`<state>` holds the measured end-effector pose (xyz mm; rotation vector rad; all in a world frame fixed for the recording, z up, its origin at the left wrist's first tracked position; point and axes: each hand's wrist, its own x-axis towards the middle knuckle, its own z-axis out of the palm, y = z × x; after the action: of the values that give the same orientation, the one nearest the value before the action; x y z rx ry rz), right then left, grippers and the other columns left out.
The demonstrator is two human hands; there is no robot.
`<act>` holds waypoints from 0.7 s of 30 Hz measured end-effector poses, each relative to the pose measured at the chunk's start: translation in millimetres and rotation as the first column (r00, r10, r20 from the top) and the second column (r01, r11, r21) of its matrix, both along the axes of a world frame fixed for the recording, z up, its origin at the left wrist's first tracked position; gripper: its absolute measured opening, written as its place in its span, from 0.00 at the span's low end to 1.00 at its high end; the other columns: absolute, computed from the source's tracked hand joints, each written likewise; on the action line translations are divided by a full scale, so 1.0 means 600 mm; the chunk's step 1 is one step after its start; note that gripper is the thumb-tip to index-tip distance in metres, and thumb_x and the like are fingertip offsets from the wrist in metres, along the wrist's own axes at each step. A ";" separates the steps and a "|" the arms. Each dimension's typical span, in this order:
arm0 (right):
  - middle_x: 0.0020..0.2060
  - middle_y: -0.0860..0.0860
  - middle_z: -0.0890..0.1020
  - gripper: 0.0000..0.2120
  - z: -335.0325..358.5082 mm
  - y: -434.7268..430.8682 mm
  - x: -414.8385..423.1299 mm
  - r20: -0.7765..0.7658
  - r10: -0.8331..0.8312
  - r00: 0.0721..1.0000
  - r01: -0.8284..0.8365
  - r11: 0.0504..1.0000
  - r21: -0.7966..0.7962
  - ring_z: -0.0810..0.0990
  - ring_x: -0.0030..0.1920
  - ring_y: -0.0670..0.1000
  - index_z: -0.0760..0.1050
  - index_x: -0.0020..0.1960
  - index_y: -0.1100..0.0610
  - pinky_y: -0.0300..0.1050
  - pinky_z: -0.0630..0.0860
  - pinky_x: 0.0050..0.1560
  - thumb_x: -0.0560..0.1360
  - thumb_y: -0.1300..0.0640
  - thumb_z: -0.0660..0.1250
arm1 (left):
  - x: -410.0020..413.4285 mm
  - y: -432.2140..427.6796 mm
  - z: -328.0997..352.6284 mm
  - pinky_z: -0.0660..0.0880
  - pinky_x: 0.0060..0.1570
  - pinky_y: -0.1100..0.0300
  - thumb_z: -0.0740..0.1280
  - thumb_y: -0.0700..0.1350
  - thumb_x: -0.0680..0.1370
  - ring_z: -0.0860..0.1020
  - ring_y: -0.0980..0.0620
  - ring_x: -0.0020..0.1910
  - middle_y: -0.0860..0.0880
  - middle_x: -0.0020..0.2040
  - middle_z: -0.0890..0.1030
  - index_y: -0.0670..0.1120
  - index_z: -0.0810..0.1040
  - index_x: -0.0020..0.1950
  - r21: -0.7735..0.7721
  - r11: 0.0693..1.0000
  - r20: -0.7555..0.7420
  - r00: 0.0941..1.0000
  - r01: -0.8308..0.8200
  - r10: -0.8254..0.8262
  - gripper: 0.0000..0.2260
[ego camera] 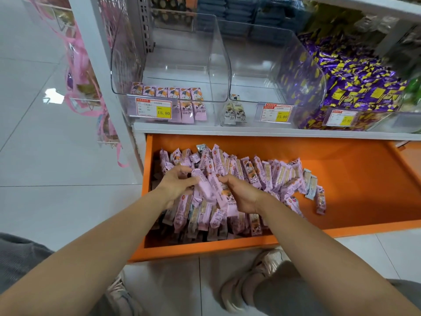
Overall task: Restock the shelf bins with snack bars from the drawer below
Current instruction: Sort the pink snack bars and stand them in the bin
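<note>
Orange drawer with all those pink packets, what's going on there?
A person crouches at the open orange drawer, gathering pink snack bars from the pile with the left hand and right hand. The left clear bin above holds only a row or two of the same bars, and the middle bin just a couple of pale ones.

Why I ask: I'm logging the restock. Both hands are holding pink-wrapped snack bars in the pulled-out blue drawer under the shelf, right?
No: the head view shows the pulled-out drawer is orange, not blue. The left hand and right hand do hold pink-wrapped snack bars in it, under the shelf.
</note>
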<state>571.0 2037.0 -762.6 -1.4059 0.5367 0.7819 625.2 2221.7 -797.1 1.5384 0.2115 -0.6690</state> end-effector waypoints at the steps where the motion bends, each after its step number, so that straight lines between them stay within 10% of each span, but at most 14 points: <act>1: 0.54 0.59 0.75 0.22 0.001 0.005 -0.001 0.016 0.032 0.999 -0.032 0.999 -0.005 0.71 0.48 0.54 0.66 0.72 0.58 0.46 0.73 0.50 0.81 0.50 0.56 | -0.004 -0.004 0.003 0.81 0.37 0.62 0.73 0.38 0.75 0.82 0.43 0.50 0.40 0.59 0.78 0.46 0.74 0.61 -0.036 0.999 -0.082 0.997 -0.004 0.001 0.17; 5: 0.78 0.59 0.54 0.26 0.009 0.014 -0.004 0.081 0.096 0.992 -0.094 0.995 -0.030 0.57 0.76 0.60 0.47 0.79 0.57 0.52 0.63 0.69 0.84 0.55 0.52 | -0.008 -0.008 0.003 0.80 0.34 0.61 0.74 0.38 0.73 0.83 0.48 0.44 0.39 0.57 0.79 0.48 0.72 0.63 -0.051 0.999 -0.138 0.990 -0.018 0.011 0.21; 10: 0.78 0.54 0.53 0.35 0.004 0.011 0.001 0.103 0.031 0.994 -0.035 0.999 0.030 0.55 0.77 0.55 0.41 0.80 0.55 0.55 0.61 0.70 0.82 0.58 0.60 | -0.001 -0.001 0.008 0.74 0.33 0.60 0.71 0.40 0.76 0.74 0.54 0.32 0.49 0.38 0.78 0.48 0.73 0.65 -0.027 1.000 -0.189 0.982 -0.014 0.008 0.18; 17: 0.71 0.50 0.66 0.31 0.011 0.012 0.010 0.173 -0.063 0.983 0.052 0.996 0.071 0.71 0.61 0.48 0.51 0.79 0.56 0.44 0.73 0.57 0.81 0.61 0.62 | 0.001 0.013 0.020 0.74 0.43 0.61 0.73 0.39 0.75 0.77 0.49 0.48 0.46 0.53 0.81 0.47 0.72 0.65 -0.117 0.993 -0.149 0.988 0.022 -0.040 0.21; 21: 0.67 0.53 0.68 0.29 0.018 0.029 0.019 0.291 -0.097 0.952 0.123 0.990 -0.073 0.69 0.64 0.52 0.61 0.76 0.53 0.52 0.64 0.67 0.78 0.57 0.67 | 0.000 0.020 0.030 0.76 0.42 0.56 0.72 0.39 0.75 0.72 0.45 0.47 0.42 0.52 0.75 0.49 0.72 0.66 -0.124 0.992 -0.143 0.990 -0.017 -0.001 0.21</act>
<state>582.5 2054.2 -751.6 -1.5286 0.4236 0.4573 625.0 2233.7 -779.4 1.3708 0.2785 -0.7733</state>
